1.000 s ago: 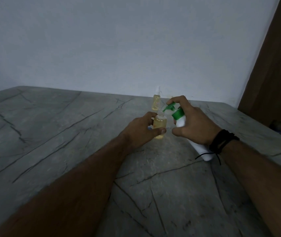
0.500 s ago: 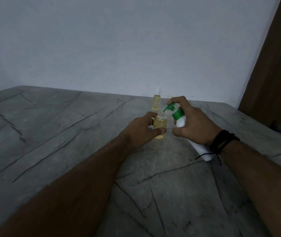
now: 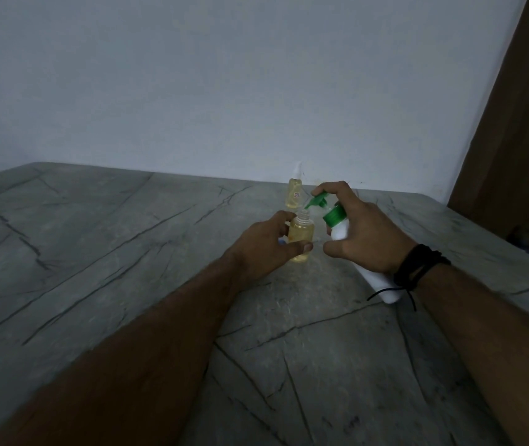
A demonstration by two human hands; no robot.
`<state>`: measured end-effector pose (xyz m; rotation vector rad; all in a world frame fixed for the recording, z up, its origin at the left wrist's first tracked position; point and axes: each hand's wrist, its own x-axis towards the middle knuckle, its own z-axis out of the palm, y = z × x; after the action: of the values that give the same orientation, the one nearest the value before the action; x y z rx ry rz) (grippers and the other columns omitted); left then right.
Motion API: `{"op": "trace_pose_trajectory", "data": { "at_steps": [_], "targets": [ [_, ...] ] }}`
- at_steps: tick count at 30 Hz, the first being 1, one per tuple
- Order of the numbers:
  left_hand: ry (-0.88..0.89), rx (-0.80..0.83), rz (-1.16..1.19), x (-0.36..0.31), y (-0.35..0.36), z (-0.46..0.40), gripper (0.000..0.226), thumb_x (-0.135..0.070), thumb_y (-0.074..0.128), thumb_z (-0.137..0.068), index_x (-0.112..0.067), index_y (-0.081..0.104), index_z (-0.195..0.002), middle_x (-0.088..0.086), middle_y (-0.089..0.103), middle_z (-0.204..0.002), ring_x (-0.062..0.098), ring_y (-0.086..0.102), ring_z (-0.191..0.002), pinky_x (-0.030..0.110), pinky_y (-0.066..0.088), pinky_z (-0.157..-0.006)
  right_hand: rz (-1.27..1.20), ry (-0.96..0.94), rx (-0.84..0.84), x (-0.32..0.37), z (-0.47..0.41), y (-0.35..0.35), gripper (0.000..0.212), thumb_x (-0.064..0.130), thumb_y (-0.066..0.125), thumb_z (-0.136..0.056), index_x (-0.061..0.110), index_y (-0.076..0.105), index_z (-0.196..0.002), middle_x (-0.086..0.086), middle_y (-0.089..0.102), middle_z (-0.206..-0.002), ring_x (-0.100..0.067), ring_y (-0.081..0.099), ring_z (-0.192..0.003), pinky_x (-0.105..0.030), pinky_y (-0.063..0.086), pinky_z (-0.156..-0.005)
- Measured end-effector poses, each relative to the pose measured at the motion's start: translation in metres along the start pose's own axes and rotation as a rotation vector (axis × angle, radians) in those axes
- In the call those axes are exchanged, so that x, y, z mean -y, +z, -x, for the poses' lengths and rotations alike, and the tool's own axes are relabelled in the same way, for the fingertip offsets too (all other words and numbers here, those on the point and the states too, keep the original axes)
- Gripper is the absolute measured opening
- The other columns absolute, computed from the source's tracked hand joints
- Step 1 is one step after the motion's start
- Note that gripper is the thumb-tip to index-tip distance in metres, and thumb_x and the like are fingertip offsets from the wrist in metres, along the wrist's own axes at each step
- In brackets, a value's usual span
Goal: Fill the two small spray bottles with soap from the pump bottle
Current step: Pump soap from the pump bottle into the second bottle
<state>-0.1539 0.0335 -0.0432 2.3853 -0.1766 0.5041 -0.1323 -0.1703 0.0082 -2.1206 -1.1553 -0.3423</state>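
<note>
Pumping soap into the open spray bottle near the table's far edge

The left hand (image 3: 266, 246) grips the small clear uncapped bottle of yellow liquid (image 3: 300, 237). The right hand (image 3: 364, 233) grasps the tilted white pump bottle with green head (image 3: 337, 225), its nozzle just over the narrow neck; a slight misaim could spill soap onto the grey veined stone table (image 3: 96, 252). The capped second spray bottle (image 3: 294, 192) stands behind.

No visible chg: L hand (image 3: 266, 249), spray bottle (image 3: 300, 235), R hand (image 3: 369, 239), pump bottle (image 3: 340, 230) w/o shift.
</note>
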Motion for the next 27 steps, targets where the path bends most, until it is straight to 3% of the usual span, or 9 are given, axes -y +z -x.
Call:
{"op": "trace_pose_trajectory", "data": {
  "at_steps": [4, 7, 14, 17, 23, 27],
  "targets": [
    [-0.005, -0.003, -0.001, 0.0004, 0.0000, 0.0001, 0.067, -0.058, 0.065, -0.079, -0.028, 0.042, -0.134, -0.004, 0.059, -0.126, 0.003, 0.050, -0.094, 0.009, 0.031, -0.066, -0.005, 0.006, 0.001, -0.0009, -0.0007, -0.0006, 0.072, 0.002, 0.076, -0.070, 0.026, 0.044, -0.130, 0.012, 0.061, -0.077, -0.001, 0.060, -0.065, -0.009, 0.043, -0.056],
    [-0.001, -0.006, 0.002, 0.0007, 0.0000, 0.0005, 0.067, -0.059, 0.065, -0.079, -0.029, 0.042, -0.134, -0.004, 0.059, -0.126, 0.003, 0.050, -0.095, 0.009, 0.032, -0.067, 0.002, 0.009, 0.002, -0.0001, -0.0004, -0.0004, 0.074, 0.004, 0.076, -0.070, 0.029, 0.043, -0.132, 0.008, 0.062, -0.078, -0.006, 0.060, -0.064, -0.012, 0.044, -0.055],
    [-0.015, 0.012, -0.010, 0.0002, 0.0005, -0.0010, 0.068, -0.057, 0.064, -0.080, -0.026, 0.040, -0.137, 0.000, 0.057, -0.129, 0.010, 0.052, -0.103, 0.021, 0.037, -0.079, -0.006, 0.009, 0.002, -0.0008, -0.0004, -0.0006, 0.073, 0.003, 0.077, -0.069, 0.028, 0.044, -0.130, 0.011, 0.062, -0.078, -0.004, 0.060, -0.065, -0.012, 0.044, -0.056],
    [-0.007, 0.007, -0.011, 0.0011, 0.0005, -0.0013, 0.068, -0.056, 0.064, -0.081, -0.026, 0.040, -0.136, 0.001, 0.057, -0.128, 0.008, 0.050, -0.100, 0.019, 0.036, -0.075, -0.006, 0.007, -0.005, -0.0008, 0.0003, 0.0001, 0.074, 0.004, 0.076, -0.070, 0.029, 0.044, -0.131, 0.008, 0.063, -0.079, -0.008, 0.061, -0.066, -0.016, 0.046, -0.057],
    [-0.010, -0.003, 0.000, 0.0035, 0.0015, -0.0024, 0.067, -0.060, 0.065, -0.078, -0.029, 0.041, -0.133, -0.003, 0.058, -0.125, 0.003, 0.048, -0.095, 0.010, 0.030, -0.066, -0.014, -0.001, -0.006, -0.0010, -0.0001, -0.0008, 0.072, 0.002, 0.076, -0.069, 0.026, 0.045, -0.130, 0.015, 0.061, -0.077, 0.001, 0.061, -0.065, -0.008, 0.043, -0.057],
    [-0.011, -0.003, 0.003, 0.0038, 0.0014, -0.0021, 0.068, -0.062, 0.064, -0.077, -0.031, 0.041, -0.133, -0.004, 0.059, -0.125, 0.002, 0.048, -0.094, 0.009, 0.030, -0.066, -0.006, 0.005, -0.008, -0.0011, 0.0006, -0.0006, 0.073, 0.003, 0.076, -0.070, 0.028, 0.044, -0.131, 0.011, 0.062, -0.078, -0.004, 0.060, -0.065, -0.011, 0.044, -0.057]
  ]
}}
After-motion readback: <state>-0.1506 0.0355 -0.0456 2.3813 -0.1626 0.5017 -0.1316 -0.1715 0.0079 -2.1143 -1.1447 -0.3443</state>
